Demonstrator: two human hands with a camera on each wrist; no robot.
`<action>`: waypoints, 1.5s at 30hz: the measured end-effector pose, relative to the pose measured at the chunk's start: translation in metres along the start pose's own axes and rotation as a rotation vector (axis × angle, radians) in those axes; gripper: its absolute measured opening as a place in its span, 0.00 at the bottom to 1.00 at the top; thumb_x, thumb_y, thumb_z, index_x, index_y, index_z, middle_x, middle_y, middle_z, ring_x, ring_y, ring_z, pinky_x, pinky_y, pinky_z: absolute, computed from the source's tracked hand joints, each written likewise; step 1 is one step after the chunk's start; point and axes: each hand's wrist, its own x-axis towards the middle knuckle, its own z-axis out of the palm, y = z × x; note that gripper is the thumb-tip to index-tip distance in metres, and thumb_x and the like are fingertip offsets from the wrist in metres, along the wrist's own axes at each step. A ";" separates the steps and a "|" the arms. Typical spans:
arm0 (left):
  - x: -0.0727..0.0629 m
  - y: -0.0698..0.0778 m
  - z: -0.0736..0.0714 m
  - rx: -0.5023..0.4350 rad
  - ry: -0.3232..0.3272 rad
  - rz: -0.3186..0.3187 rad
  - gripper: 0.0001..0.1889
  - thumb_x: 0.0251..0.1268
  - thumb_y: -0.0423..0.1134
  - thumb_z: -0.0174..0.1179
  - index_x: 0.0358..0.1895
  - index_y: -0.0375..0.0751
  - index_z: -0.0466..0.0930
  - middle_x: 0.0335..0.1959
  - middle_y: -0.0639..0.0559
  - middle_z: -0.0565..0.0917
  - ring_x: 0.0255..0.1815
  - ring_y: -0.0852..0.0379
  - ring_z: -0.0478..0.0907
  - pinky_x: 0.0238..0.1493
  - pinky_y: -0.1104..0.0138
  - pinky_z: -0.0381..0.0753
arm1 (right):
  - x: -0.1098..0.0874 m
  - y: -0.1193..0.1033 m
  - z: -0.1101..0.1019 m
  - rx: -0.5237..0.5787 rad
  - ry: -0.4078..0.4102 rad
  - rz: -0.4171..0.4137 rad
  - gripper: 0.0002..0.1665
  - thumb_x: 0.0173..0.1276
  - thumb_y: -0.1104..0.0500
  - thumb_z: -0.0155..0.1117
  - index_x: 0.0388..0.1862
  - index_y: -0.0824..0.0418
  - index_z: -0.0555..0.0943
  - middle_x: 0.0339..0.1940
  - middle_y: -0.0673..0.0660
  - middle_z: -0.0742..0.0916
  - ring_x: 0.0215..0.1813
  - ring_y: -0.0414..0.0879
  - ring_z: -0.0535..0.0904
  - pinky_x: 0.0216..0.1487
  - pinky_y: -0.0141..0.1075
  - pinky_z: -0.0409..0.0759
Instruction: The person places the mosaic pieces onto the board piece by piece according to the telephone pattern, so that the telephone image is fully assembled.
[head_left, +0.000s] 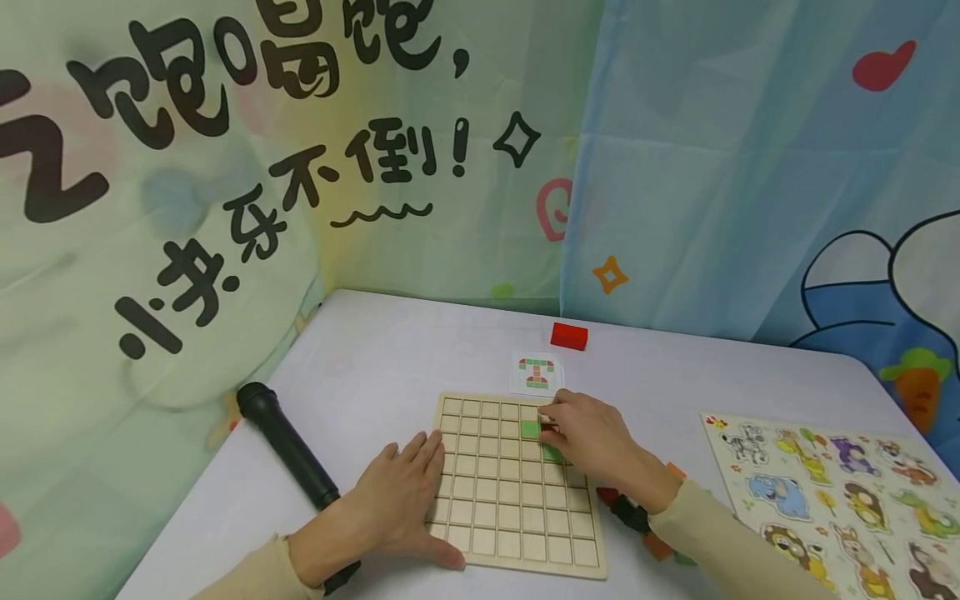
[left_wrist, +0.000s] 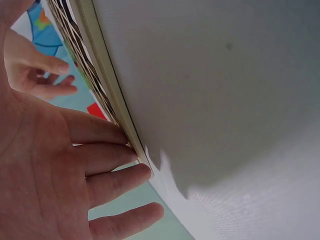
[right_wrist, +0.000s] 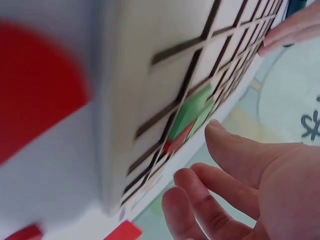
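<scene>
A wooden grid board (head_left: 517, 518) lies flat on the table. My left hand (head_left: 397, 504) rests along its left side with extended fingers, and the left wrist view shows the fingertips (left_wrist: 142, 172) touching the board's edge. Over the top right corner is my right hand (head_left: 596, 433). Two green blocks (head_left: 531, 429) sit in cells there, one partly covered by that hand. In the right wrist view a red block (right_wrist: 172, 145) lies in the grid beside the green ones (right_wrist: 187, 112). The right thumb and fingers (right_wrist: 232, 150) are parted, with nothing visible between them.
A pattern card (head_left: 537, 373) lies behind the board, with a red block (head_left: 569, 336) farther back. At the left is a black microphone (head_left: 288, 446). Loose coloured blocks (head_left: 657, 546) lie under the right forearm, and an animal picture board (head_left: 817, 479) is at the right.
</scene>
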 end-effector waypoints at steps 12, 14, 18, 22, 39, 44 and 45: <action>-0.001 0.000 -0.001 0.019 -0.010 -0.003 0.73 0.37 0.92 0.51 0.79 0.34 0.60 0.82 0.40 0.61 0.81 0.44 0.63 0.71 0.47 0.73 | -0.070 0.061 -0.026 -0.011 -0.046 0.222 0.24 0.63 0.48 0.76 0.54 0.60 0.88 0.40 0.52 0.87 0.36 0.41 0.80 0.34 0.37 0.79; -0.001 0.000 0.000 0.016 -0.011 -0.006 0.73 0.37 0.92 0.51 0.79 0.34 0.60 0.82 0.40 0.61 0.81 0.44 0.63 0.71 0.47 0.73 | -0.083 0.071 -0.030 -0.016 -0.086 0.276 0.25 0.64 0.47 0.75 0.54 0.60 0.88 0.41 0.52 0.87 0.37 0.42 0.80 0.37 0.41 0.81; -0.001 0.000 0.000 0.014 -0.008 -0.009 0.74 0.37 0.92 0.51 0.79 0.34 0.60 0.82 0.40 0.61 0.81 0.44 0.63 0.71 0.47 0.73 | -0.104 0.089 -0.035 -0.006 -0.173 0.375 0.26 0.63 0.44 0.75 0.53 0.60 0.88 0.44 0.55 0.87 0.41 0.47 0.81 0.42 0.49 0.83; -0.001 0.000 0.000 0.011 -0.002 -0.008 0.74 0.37 0.93 0.51 0.79 0.34 0.60 0.82 0.40 0.61 0.81 0.44 0.63 0.71 0.47 0.73 | -0.120 0.100 -0.035 -0.001 -0.237 0.432 0.30 0.63 0.41 0.74 0.55 0.60 0.87 0.46 0.57 0.87 0.40 0.47 0.79 0.42 0.48 0.82; 0.000 0.000 0.000 0.002 0.001 0.002 0.73 0.37 0.92 0.52 0.79 0.34 0.60 0.82 0.40 0.60 0.82 0.44 0.62 0.71 0.48 0.73 | -0.138 0.108 -0.029 -0.028 -0.235 0.382 0.19 0.62 0.52 0.77 0.50 0.58 0.89 0.43 0.50 0.87 0.35 0.42 0.74 0.37 0.39 0.75; 0.000 0.001 0.000 -0.010 0.004 0.006 0.73 0.37 0.91 0.53 0.79 0.33 0.60 0.82 0.39 0.60 0.81 0.44 0.62 0.71 0.47 0.73 | -0.139 0.107 -0.025 -0.010 -0.214 0.390 0.18 0.62 0.56 0.77 0.49 0.59 0.89 0.42 0.51 0.88 0.37 0.43 0.77 0.43 0.46 0.82; 0.000 0.001 0.000 -0.010 0.006 0.006 0.73 0.37 0.91 0.53 0.79 0.33 0.60 0.82 0.39 0.60 0.81 0.44 0.63 0.71 0.47 0.73 | -0.140 0.106 -0.025 -0.010 -0.211 0.391 0.18 0.61 0.56 0.77 0.49 0.59 0.89 0.42 0.51 0.88 0.38 0.43 0.78 0.44 0.47 0.83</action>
